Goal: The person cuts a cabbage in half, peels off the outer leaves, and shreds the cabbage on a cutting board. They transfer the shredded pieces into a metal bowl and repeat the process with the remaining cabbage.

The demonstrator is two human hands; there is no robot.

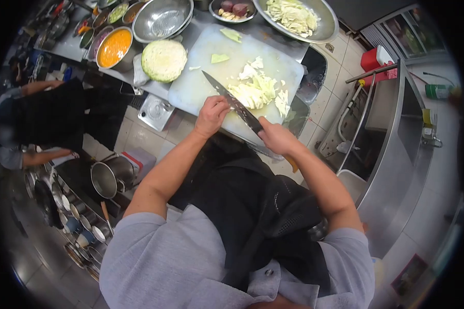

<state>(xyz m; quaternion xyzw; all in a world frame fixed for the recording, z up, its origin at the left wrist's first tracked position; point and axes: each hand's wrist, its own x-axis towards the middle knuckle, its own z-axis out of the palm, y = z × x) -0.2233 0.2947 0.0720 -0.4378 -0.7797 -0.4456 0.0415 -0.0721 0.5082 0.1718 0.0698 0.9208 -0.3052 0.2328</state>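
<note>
My right hand [276, 136] is wrapped round the handle of a large kitchen knife [237, 106], whose blade points up and left across the cutting board [191, 92]. Close to the blade's near side is my left hand [212, 115], fingers curled together; whether it pinches anything or touches the blade is hard to make out. Just beyond the blade lies a pile of sliced cabbage [258, 90], with small scraps around it. A loose cabbage leaf piece [220, 58] rests farther up the board. At the board's left edge sits a cut cabbage half [164, 61], flat face up.
Behind the board stand an empty metal bowl [162, 20], a bowl with onions and garlic [233, 9] and a bowl of cut cabbage [292, 18]. An orange-filled pot [115, 48] is at left. Another person [41, 113] works at far left; a steel sink counter [392, 149] runs along the right.
</note>
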